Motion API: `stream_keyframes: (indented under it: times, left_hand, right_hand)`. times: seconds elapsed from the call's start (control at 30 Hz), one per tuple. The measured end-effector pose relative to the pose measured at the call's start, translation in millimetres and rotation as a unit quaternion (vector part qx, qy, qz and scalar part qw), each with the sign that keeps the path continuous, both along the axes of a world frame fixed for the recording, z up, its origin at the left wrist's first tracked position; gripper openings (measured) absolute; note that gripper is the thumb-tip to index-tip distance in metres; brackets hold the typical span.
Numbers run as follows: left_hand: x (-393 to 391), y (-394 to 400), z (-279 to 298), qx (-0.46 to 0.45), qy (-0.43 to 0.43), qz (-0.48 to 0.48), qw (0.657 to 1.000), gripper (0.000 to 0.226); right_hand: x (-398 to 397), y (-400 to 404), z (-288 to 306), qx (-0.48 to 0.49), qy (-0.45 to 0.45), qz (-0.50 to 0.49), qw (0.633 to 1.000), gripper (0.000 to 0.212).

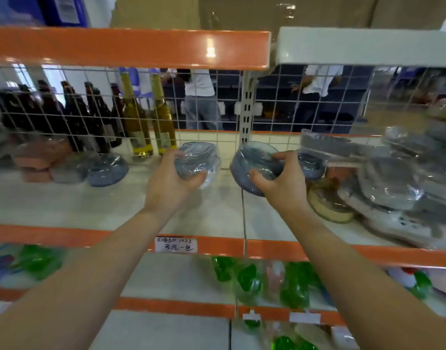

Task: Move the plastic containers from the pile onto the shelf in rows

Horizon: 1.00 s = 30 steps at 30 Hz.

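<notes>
Fingers (286, 155) on both hands are wrapped round bowls: right hand (280, 183) grips one container (252, 168), left hand (170, 181) another (196, 160), both over the shelf (90, 205), pile (398, 178) just right. Probably light, crinkly-wrapped, slippery, so hold the rim.

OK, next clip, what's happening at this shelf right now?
A person is stocking a shop shelf with wrapped blue plastic containers. The left hand holds one container and the right hand holds another, both above the middle of the shelf. A jumbled pile of wrapped containers lies to the right, and a few containers already sit at the left, in front of bottles behind a wire grid.
</notes>
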State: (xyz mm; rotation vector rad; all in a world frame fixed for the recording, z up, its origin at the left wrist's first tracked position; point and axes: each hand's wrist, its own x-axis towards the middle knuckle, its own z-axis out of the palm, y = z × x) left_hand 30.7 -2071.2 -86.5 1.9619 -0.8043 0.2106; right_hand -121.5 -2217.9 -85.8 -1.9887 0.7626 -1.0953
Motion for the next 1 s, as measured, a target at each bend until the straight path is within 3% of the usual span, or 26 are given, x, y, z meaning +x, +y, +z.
stream_keyframes:
  times: [0.5,0.83,1.0]
  left_hand:
    - [87,179,-34,0.028,0.069,0.146,0.986,0.063]
    - [183,203,-46,0.028,0.077,0.194,0.978,0.052]
    - [234,202,-41,0.039,0.089,0.221,0.971,0.057]
  right_hand:
    - [136,139,-24,0.005,0.041,0.147,0.988,0.048]
    - [243,141,-32,0.012,0.07,0.171,0.983,0.048]
    - [305,131,-35,0.011,0.057,0.178,0.982,0.046]
